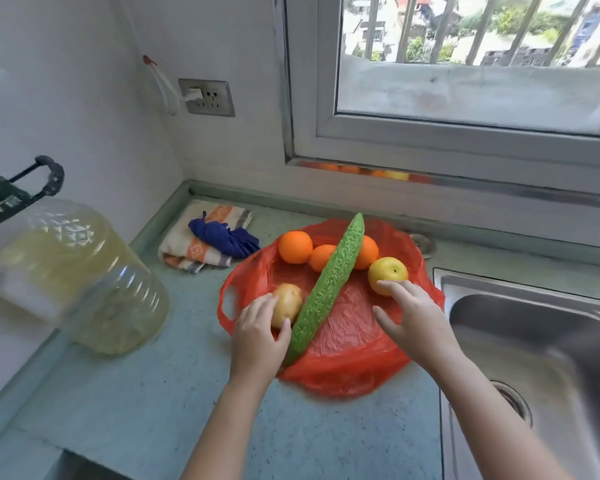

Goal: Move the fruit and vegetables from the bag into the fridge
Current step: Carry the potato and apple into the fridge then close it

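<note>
- Curling our left hand (258, 329) round the potato (289, 306), we are gripping it with thumb and fingers at the near left of the red bag (347, 344).
- We are holding our right hand (409, 313) unclenched, fingers spread, one fingertip touching the yellow fruit (388, 271) at the bag's right side.
- The bag is lying flat on the counter (153, 410), just beside the sink (534, 341), and is carrying all the produce.
- A long bitter gourd (326, 289) is lying slantwise across the bag, between our hands, its near tip by our left wrist.
- Three oranges (295, 247) are sitting at the bag's far side, two touching the gourd.
- Farther left, a blue cloth (226, 237) is resting on a striped towel (187, 247); an oil jug (70, 271) is standing nearer us.
</note>
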